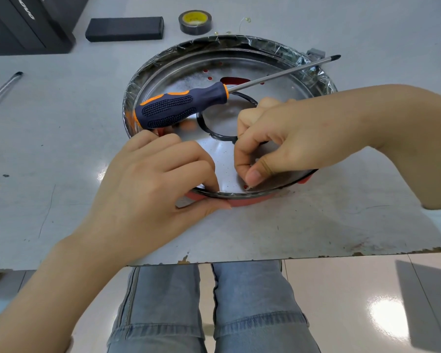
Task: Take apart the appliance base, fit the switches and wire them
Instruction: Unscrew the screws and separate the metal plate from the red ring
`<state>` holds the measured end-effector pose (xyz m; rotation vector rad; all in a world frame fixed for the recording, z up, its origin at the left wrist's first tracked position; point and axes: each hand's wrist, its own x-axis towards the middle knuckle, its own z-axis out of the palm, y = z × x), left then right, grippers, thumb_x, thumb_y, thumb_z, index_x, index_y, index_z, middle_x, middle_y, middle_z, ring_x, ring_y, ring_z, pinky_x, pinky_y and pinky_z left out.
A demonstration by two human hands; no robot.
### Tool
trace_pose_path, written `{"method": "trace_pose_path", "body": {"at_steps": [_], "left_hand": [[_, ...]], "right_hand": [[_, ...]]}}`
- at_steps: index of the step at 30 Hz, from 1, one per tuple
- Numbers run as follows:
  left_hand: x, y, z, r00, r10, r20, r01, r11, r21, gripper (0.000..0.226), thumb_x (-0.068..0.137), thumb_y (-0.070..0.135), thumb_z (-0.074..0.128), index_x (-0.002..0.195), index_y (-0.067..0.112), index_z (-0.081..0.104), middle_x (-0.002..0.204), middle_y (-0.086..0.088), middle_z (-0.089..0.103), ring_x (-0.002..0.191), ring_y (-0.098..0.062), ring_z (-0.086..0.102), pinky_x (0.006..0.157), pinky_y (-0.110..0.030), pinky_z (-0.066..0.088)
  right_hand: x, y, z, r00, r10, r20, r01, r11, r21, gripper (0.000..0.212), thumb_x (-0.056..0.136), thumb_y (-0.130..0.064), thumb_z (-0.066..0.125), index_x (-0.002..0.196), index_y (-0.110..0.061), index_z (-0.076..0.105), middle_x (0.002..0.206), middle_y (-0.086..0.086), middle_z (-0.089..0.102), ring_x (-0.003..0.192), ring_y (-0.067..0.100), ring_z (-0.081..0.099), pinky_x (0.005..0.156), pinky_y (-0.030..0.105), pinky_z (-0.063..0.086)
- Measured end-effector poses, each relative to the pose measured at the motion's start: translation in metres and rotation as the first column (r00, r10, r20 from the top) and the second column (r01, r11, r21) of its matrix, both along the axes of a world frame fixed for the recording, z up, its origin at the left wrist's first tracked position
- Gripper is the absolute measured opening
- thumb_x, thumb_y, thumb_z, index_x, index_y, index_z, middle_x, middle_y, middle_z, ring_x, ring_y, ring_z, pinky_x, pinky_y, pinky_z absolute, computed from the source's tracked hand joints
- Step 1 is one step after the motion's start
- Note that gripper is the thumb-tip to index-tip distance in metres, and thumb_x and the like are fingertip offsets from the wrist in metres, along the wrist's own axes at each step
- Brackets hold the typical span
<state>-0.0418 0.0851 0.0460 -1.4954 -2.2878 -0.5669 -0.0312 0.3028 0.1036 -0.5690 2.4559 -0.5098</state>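
Observation:
The round appliance base point(189, 80) lies on the table, a shiny metal plate with a red underside and plastic film around its rim. A black ring point(209, 128) marks its middle. A blue and orange screwdriver point(178, 108) rests across the base, its tip pointing to the far right. My left hand point(153, 182) grips the near rim of the base, thumb under the edge. My right hand point(273, 146) pinches something tiny at a small hole point(246, 186) near the front rim; what it holds is too small to tell.
A roll of black tape point(195, 22) and a black box point(124, 28) lie at the back of the table. A metal rod point(3, 90) lies at the far left. A small grey part point(315, 53) sits behind the base. The table's front edge point(239, 259) is near my knees.

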Motion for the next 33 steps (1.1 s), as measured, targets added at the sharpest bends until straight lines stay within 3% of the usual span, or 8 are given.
{"method": "trace_pose_path", "body": {"at_steps": [3, 8, 13, 16, 17, 19, 24, 33], "left_hand": [[0.000, 0.000, 0.000, 1.000, -0.006, 0.001, 0.006, 1.000, 0.007, 0.034, 0.090, 0.041, 0.062, 0.072, 0.013, 0.066, 0.081, 0.003, 0.066, 0.064, -0.028, 0.056, 0.061, -0.039, 0.036], [0.000, 0.000, -0.001, 1.000, -0.023, -0.001, 0.023, 0.999, 0.024, 0.033, 0.091, 0.039, 0.062, 0.070, 0.012, 0.065, 0.081, 0.002, 0.066, 0.064, -0.028, 0.055, 0.060, -0.043, 0.038], [-0.001, 0.000, -0.002, 1.000, -0.027, -0.015, 0.027, 0.999, 0.029, 0.036, 0.092, 0.039, 0.061, 0.069, 0.012, 0.065, 0.080, 0.002, 0.067, 0.063, -0.029, 0.056, 0.059, -0.043, 0.037], [-0.001, 0.000, -0.003, 0.999, -0.028, -0.022, 0.029, 0.999, 0.031, 0.036, 0.091, 0.039, 0.061, 0.069, 0.012, 0.065, 0.080, 0.002, 0.067, 0.063, -0.029, 0.056, 0.059, -0.042, 0.037], [-0.001, 0.000, -0.003, 0.999, -0.026, -0.023, 0.027, 0.999, 0.032, 0.036, 0.091, 0.039, 0.061, 0.069, 0.012, 0.065, 0.080, 0.002, 0.067, 0.063, -0.029, 0.056, 0.059, -0.041, 0.037], [-0.001, 0.000, -0.003, 1.000, -0.022, -0.021, 0.023, 0.999, 0.036, 0.035, 0.091, 0.038, 0.062, 0.069, 0.012, 0.065, 0.080, 0.001, 0.067, 0.063, -0.029, 0.056, 0.059, -0.040, 0.036], [0.000, 0.001, -0.004, 1.000, -0.023, -0.018, 0.024, 0.999, 0.049, 0.036, 0.091, 0.038, 0.062, 0.068, 0.011, 0.065, 0.079, 0.001, 0.067, 0.063, -0.029, 0.056, 0.058, -0.042, 0.038], [0.000, 0.001, -0.003, 1.000, -0.020, -0.015, 0.021, 0.999, 0.041, 0.035, 0.091, 0.038, 0.063, 0.068, 0.011, 0.065, 0.080, 0.002, 0.067, 0.063, -0.027, 0.055, 0.059, -0.040, 0.036]], "right_hand": [[-0.001, -0.002, 0.002, 1.000, 0.003, 0.019, -0.004, 1.000, 0.018, 0.014, 0.073, -0.050, 0.054, 0.071, -0.039, 0.062, 0.096, -0.009, 0.063, 0.100, 0.000, 0.040, 0.088, 0.012, 0.032], [-0.002, -0.004, 0.003, 0.999, 0.000, 0.038, -0.001, 1.000, 0.010, 0.011, 0.081, -0.043, 0.060, 0.071, -0.040, 0.061, 0.094, -0.007, 0.065, 0.105, 0.014, 0.055, 0.092, 0.033, 0.044], [-0.002, -0.009, 0.003, 0.998, -0.033, 0.053, 0.029, 0.998, 0.064, 0.012, 0.076, -0.048, 0.058, 0.070, -0.038, 0.061, 0.092, -0.010, 0.066, 0.103, 0.009, 0.056, 0.086, 0.022, 0.045], [-0.003, -0.012, 0.000, 0.996, -0.087, -0.027, 0.089, 0.991, 0.102, 0.019, 0.074, -0.047, 0.065, 0.062, -0.035, 0.058, 0.061, -0.026, 0.061, 0.062, -0.018, 0.052, 0.054, 0.005, 0.042], [-0.003, -0.013, -0.002, 0.993, -0.097, -0.069, 0.105, 0.988, 0.117, 0.021, 0.071, -0.048, 0.066, 0.059, -0.034, 0.056, 0.050, -0.030, 0.055, 0.047, -0.019, 0.046, 0.046, 0.002, 0.037], [-0.002, -0.014, -0.004, 0.989, -0.099, -0.113, 0.115, 0.983, 0.146, 0.021, 0.066, -0.052, 0.064, 0.058, -0.034, 0.055, 0.045, -0.034, 0.049, 0.040, -0.019, 0.042, 0.043, -0.001, 0.032], [0.001, -0.015, 0.000, 0.986, -0.092, -0.141, 0.117, 0.977, 0.179, 0.021, 0.060, -0.059, 0.057, 0.059, -0.039, 0.057, 0.050, -0.037, 0.050, 0.041, -0.019, 0.044, 0.034, 0.013, 0.033], [0.008, -0.017, 0.006, 0.985, -0.140, -0.101, 0.152, 0.980, 0.128, 0.020, 0.052, -0.060, 0.051, 0.059, -0.044, 0.058, 0.053, -0.036, 0.052, 0.044, -0.016, 0.047, 0.043, 0.018, 0.032]]}}
